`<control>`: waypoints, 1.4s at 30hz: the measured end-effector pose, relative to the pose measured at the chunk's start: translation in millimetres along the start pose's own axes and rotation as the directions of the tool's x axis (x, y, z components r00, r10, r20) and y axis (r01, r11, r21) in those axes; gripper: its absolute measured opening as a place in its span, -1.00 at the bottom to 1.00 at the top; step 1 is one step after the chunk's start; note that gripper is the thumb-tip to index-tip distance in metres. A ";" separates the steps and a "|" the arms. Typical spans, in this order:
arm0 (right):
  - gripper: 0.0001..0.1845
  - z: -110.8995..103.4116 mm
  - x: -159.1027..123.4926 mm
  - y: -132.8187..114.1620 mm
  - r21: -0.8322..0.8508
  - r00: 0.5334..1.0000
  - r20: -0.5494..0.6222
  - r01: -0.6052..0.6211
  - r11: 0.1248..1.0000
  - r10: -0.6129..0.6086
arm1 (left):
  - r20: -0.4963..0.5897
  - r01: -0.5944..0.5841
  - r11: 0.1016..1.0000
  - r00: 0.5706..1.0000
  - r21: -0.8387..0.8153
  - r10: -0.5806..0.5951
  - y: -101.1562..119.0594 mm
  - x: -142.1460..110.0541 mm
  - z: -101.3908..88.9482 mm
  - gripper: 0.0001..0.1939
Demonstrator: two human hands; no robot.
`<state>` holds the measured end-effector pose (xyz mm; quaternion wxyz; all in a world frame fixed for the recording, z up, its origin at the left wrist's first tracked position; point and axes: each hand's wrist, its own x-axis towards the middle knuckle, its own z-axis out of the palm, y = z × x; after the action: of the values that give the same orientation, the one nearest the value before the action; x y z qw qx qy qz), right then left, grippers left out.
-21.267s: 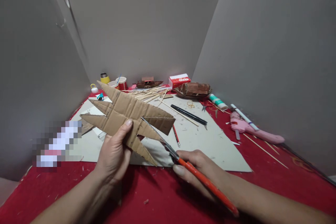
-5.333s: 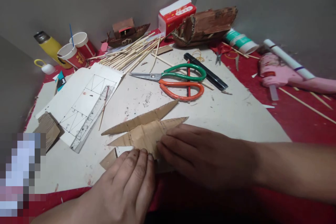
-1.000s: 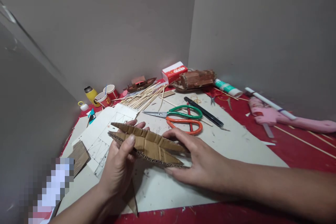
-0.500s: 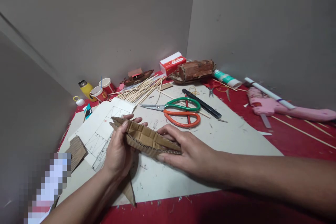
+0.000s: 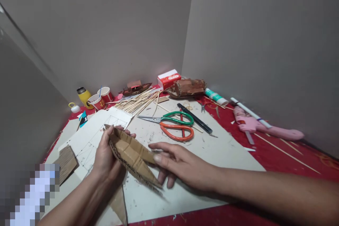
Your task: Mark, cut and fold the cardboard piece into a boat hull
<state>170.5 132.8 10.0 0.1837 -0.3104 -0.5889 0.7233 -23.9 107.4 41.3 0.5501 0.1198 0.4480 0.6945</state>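
A small cardboard boat hull (image 5: 132, 150), pointed and open on top, is held above the table, its inside turned up to me. My left hand (image 5: 104, 155) wraps round its far left end, thumb on the rim. At the near right end my right hand (image 5: 174, 164) has its thumb against the tip of one side wall, index finger stretched behind that wall. The two side walls stand apart at this end, and the lower tip lies by my other right fingers. Beyond the hands lie large scissors (image 5: 176, 126) with green and orange handles.
A black craft knife (image 5: 194, 118) lies past the scissors. Thin wooden sticks (image 5: 140, 100), a drawn paper plan (image 5: 90, 137) and cardboard scraps (image 5: 67, 164) lie leftward. Two model boats (image 5: 186, 88) and paper cups (image 5: 97, 102) stand behind. A pink glue gun (image 5: 249, 122) lies right.
The hull has tilted so its inside faces me more, and its near end has spread open. My right hand has shifted from wrapping that end to its side wall. The camera view has also shifted.
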 end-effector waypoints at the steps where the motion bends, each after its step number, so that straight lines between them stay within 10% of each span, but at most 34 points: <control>1: -0.31 1.0 1.8 0.4 0.013 0.999 0.035 -0.029 0.999 0.029 | 0.018 0.014 1.000 1.000 0.008 -0.014 -1.0 -2.8 1.0 -0.83; 9: -0.95 7.1 -1.0 4.8 -0.208 0.987 0.136 -0.051 0.977 0.081 | 0.190 -0.011 0.989 0.982 0.149 -0.018 -14.2 -16.9 2.8 -0.79; 14: -0.94 6.1 -6.0 5.8 -0.385 0.991 0.124 0.091 0.919 -0.046 | 0.230 -0.017 0.986 0.973 0.165 -0.022 -15.3 -16.4 2.6 -0.77; 27: -0.60 6.6 2.2 -0.4 0.116 0.951 0.293 -0.137 0.984 0.098 | 0.380 0.112 0.986 0.912 0.125 -0.152 -20.8 -19.9 -3.0 -0.70; 42: -0.37 5.3 1.6 0.9 0.226 0.951 0.307 -0.110 0.968 0.036 | 0.414 0.206 0.968 0.876 0.143 -0.248 -19.6 -22.3 1.5 -0.62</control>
<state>165.9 129.7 9.3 0.1012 -0.1938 -0.5060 0.8344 -1.9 88.6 34.7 0.7064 0.2416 0.3594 0.5598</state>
